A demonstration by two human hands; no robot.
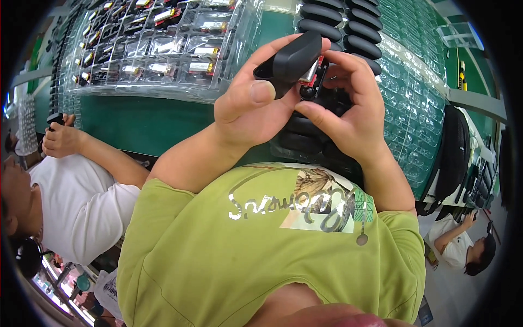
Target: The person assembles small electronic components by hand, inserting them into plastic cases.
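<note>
My left hand (242, 111) is closed on a curved, glossy black plastic housing (291, 61), thumb on the near side and fingers behind it. In my right hand (357, 117) is a smaller black plastic part (308, 91) with a silver battery and red circuit board (311, 75) on it, pinched between thumb and fingers. The two pieces meet or nearly meet in front of my chest; whether they touch, I cannot tell. Part of the board is hidden behind the housing. Below my hands lie more black plastic pieces (305, 135), partly covered by my right hand.
At the left, a clear compartment tray (163, 92) holds several battery-and-board units on the green table (125, 122). Rows of black housings (321, 26) stand ahead. Clear blister trays (406, 109) and a black bag (455, 155) lie right. A person in white (79, 207) sits close at left.
</note>
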